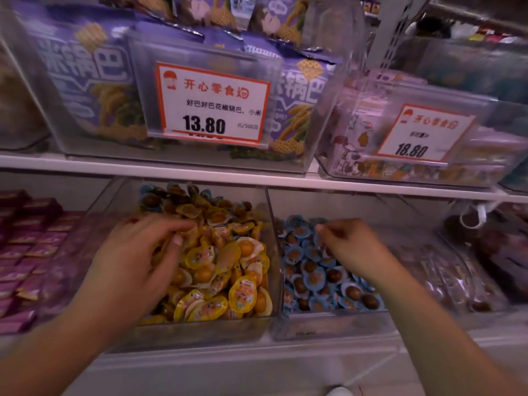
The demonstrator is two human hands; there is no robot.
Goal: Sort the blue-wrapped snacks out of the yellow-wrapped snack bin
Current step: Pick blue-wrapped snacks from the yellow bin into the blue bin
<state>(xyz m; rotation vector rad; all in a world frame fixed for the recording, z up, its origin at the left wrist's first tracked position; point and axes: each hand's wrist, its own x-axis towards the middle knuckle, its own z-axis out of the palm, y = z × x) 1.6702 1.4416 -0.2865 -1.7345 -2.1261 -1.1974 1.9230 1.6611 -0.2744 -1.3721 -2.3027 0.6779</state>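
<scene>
In the lower middle of the frame a clear bin (200, 330) holds a heap of yellow-wrapped snacks (228, 270), and a cluster of blue-wrapped snacks (160, 195) lies at its far end, toward the upper left of the heap just under the shelf edge (257, 178). The left hand (137, 258) lies palm down on the left part of the yellow heap, its fingers curved in among the wrappers with the thumb along the near side; whether it has hold of a snack cannot be told. Just to the right, a second clear bin (328, 324) is filled with more blue-wrapped pieces (314, 278). The right hand (345, 244) hangs over this bin, its fingertips drawn together near the upper left of the pile; motion blur hides whether anything is pinched between them. At the left edge sit dark red packets (25, 241). On the upper shelf, purple bags (85, 81) fill a clear box behind a price card reading 13.80 (211, 102), and a second card reading 18.80 (423, 132) stands at the upper right.
</scene>
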